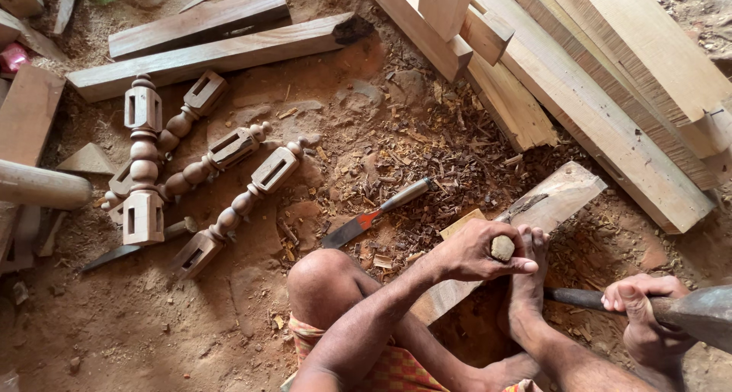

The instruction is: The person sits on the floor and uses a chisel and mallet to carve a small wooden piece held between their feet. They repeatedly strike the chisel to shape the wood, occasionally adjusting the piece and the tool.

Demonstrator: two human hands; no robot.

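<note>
On a dirt floor (229,316) littered with wood shavings, the left hand (476,251) grips a chisel handle (502,248); the right hand (644,297) grasps a mallet (705,312) over a plank (560,197).

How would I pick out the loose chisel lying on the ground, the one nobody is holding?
Start at the row of carved wooden spindles lying on the dirt at the left. Just to their right, among the dark wood chips, lies the chisel, above the person's bent knee. It alone has a pale round handle, a flat dark blade and a red band between them.
</note>
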